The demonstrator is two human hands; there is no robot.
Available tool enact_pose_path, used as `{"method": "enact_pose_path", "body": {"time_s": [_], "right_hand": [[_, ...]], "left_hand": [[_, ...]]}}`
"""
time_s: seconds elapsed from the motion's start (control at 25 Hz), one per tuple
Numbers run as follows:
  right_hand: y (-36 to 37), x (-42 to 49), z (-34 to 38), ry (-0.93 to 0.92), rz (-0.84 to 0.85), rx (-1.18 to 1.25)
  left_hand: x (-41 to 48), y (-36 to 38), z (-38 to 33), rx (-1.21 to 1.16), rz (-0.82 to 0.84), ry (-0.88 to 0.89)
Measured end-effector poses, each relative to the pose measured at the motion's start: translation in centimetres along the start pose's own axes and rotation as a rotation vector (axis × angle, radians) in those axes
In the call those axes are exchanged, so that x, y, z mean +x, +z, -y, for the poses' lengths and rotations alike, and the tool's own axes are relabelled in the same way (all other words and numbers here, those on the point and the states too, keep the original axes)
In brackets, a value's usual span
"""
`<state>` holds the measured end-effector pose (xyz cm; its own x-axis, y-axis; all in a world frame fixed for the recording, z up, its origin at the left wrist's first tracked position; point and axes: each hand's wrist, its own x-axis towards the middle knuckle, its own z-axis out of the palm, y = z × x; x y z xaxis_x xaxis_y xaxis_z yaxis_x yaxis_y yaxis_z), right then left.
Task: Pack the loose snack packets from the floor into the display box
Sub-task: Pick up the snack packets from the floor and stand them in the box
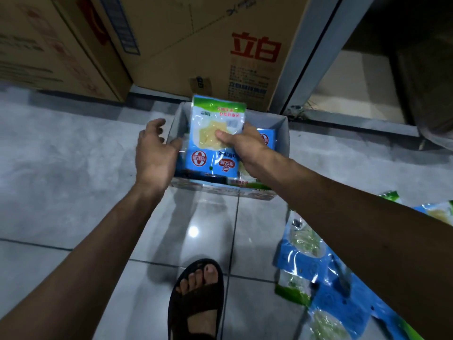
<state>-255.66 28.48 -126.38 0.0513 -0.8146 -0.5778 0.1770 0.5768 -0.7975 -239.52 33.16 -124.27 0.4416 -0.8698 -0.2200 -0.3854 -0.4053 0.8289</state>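
- Packet (215, 133) in blue plastic, with a green band at its far end, a clear window showing pale yellow contents, and red-and-white round logos near its near end; the print reads upside down from the camera.
- Its long axis runs from 6 to 12 o'clock, green end at 12, and it stands tilted over the open display box (282, 133).
- Right hand (241, 143) is clamped on the packet, thumb pressed on the window, fingers behind.
- Left hand (155, 153) is spread apart at the box's 9 o'clock wall, thumb just beside the packet's left edge; whether it touches is unclear.
- Inside the box more blue packets (266, 137) show at 3 o'clock of the held one.
- Loose packets (326, 273) lie on the tiled floor (73, 168) at 4 o'clock of the box, partly under the right forearm.
- Brown cartons (208, 45) stand at 12 o'clock behind the box.
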Motion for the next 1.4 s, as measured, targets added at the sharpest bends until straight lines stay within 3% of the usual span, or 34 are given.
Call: {"method": "enact_pose_path", "body": {"time_s": [0.16, 0.4, 0.6, 0.8, 0.96, 1.08, 1.16, 1.28, 1.4], "right_hand": [[1.4, 1.9, -2.9, -0.053, -0.056, -0.514], [2.3, 2.1, -4.2, -0.009, 0.003, -0.905], [1.8, 1.0, -1.7, 0.06, -0.011, -0.835], [-0.8, -2.8, 1.6, -0.068, -0.029, -0.661], [-8.0, -7.1, 2.5, -0.122, 0.06, -0.419], [-17.4, -12.3, 0.6, -0.167, 0.049, -0.761], [-22.7, -16.0, -2.9, -0.143, 0.049, -1.053], [-26.5, -20.8, -10.3, -0.149, 0.107, -1.423], [-27.4, -22.3, -16.2, -0.221, 0.026, -1.711]], "left_hand": [[-0.7, -0.2, 1.6, 0.253, 0.145, 0.037], [-1.5, 0.1, 1.5, 0.39, 0.208, 0.094], [-1.8, 0.5, 1.2, 0.396, 0.208, 0.121], [-3.1, 2.0, -0.2, 0.47, 0.121, 0.366], [-6.2, 4.4, -3.8, 0.43, 0.126, 0.557], [-10.5, 7.8, -5.6, 0.325, 0.413, 0.692], [-13.2, 10.5, -5.1, 0.406, 0.656, 0.677], [-16.3, 14.3, -2.6, 0.586, 0.853, 0.522], [-18.3, 17.0, 0.3, 0.643, 0.862, 0.293]]}}
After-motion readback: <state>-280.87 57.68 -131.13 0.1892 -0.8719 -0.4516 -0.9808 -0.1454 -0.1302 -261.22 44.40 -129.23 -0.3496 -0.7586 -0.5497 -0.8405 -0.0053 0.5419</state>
